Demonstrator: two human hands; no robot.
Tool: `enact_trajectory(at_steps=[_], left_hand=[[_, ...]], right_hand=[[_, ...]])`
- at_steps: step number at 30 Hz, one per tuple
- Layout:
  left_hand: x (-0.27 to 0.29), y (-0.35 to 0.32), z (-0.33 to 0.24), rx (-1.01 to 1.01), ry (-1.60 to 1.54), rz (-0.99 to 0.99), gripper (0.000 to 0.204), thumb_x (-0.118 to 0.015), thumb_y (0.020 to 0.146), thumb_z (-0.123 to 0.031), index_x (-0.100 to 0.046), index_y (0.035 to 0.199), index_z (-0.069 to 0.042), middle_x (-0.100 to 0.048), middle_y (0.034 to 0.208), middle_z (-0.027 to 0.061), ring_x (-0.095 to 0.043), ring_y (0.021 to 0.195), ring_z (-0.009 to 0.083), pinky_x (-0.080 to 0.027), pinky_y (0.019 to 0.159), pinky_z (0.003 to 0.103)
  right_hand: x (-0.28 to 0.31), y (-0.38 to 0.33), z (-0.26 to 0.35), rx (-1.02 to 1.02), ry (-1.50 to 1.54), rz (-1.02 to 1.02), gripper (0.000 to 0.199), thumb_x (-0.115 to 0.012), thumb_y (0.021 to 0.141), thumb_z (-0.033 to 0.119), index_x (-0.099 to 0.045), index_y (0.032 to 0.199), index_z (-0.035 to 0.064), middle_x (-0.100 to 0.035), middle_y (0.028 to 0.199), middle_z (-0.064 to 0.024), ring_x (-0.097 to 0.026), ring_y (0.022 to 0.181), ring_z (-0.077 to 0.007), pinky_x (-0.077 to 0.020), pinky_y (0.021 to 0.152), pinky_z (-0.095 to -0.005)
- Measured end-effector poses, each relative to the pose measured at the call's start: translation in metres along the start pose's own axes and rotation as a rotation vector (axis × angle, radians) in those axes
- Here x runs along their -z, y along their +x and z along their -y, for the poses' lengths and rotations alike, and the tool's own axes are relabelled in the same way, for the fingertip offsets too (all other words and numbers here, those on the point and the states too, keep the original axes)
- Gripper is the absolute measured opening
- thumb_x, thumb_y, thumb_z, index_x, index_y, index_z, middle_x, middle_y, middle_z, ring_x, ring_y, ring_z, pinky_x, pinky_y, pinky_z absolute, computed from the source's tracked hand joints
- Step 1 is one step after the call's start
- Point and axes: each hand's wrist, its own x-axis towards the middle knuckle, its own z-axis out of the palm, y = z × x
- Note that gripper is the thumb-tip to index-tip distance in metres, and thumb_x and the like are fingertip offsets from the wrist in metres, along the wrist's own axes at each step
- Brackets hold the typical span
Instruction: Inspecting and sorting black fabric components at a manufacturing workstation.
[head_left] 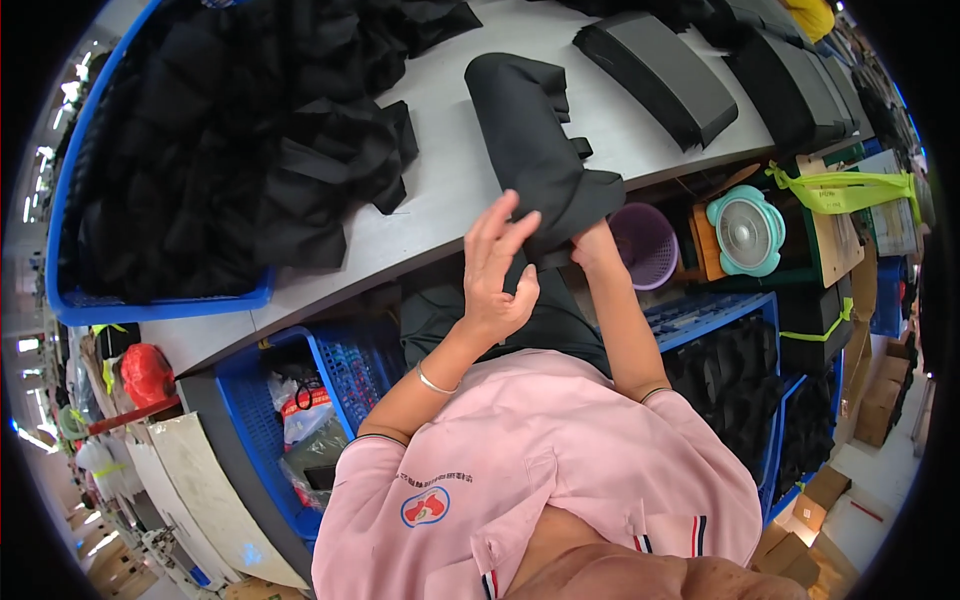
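A piece of black fabric (520, 130), folded into a long sleeve-like shape with a small loop at its right side, lies over the table's front edge. My right hand (595, 248) is closed at its near end, the fingers partly hidden by the cloth. My left hand (497, 268) is open beside it on the left, fingers apart and fingertips close to the fabric; whether they touch it I cannot tell. To the left, a heap of loose black fabric pieces (220, 140) fills a blue plastic crate (160, 308) and spills onto the grey table (430, 150).
Stacks of flat black pieces (665, 75) stand at the back right. Below the table edge are a purple basket (643, 245) and a turquoise fan (750, 230). Blue crates stand on both sides of my body, the left one (350, 360) with bags beside it.
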Motion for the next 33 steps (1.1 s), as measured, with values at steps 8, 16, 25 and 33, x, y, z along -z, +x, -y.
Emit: enact_trajectory(at_steps=[8,16,25,33], left_hand=[[-0.027,0.009,-0.015,0.144,0.006,-0.223,0.073,-0.069,0.069,0.002,-0.051,0.140,-0.003,-0.041,0.149,0.0187,-0.042,0.128,0.0378,-0.043,0.101,0.042],[-0.031,0.007,-0.010,0.188,-0.126,-0.262,0.073,-0.051,0.068,0.022,-0.058,0.134,-0.008,-0.050,0.130,0.0104,-0.060,0.094,0.0191,-0.052,0.072,0.026],[-0.025,0.009,-0.021,0.202,-0.146,-0.290,0.067,-0.055,0.068,0.022,-0.065,0.128,-0.006,-0.056,0.123,0.0094,-0.061,0.094,0.0189,-0.052,0.072,0.026],[-0.025,0.005,-0.015,0.192,-0.198,-0.284,0.067,-0.058,0.068,0.021,-0.065,0.129,-0.007,-0.055,0.124,0.0091,-0.060,0.093,0.0174,-0.051,0.072,0.026]], right_hand=[[-0.028,-0.018,0.025,0.013,0.190,0.063,0.038,-0.060,0.098,0.024,-0.056,0.127,-0.0006,-0.065,0.116,-0.0125,-0.067,0.099,-0.0223,-0.0598,0.082,-0.0369],[-0.014,-0.021,0.016,0.000,0.346,0.200,0.036,-0.064,0.095,0.025,-0.060,0.122,0.0017,-0.067,0.112,-0.0116,-0.068,0.097,-0.0209,-0.0604,0.079,-0.0351],[-0.012,-0.023,0.001,0.087,0.315,0.239,0.041,-0.067,0.093,0.029,-0.060,0.123,0.0039,-0.066,0.116,-0.0107,-0.067,0.101,-0.0221,-0.0595,0.084,-0.0362],[-0.007,-0.014,-0.008,-0.027,0.293,0.126,0.040,-0.063,0.094,0.035,-0.061,0.122,0.0061,-0.067,0.114,-0.0092,-0.068,0.100,-0.0214,-0.0601,0.080,-0.0362]])
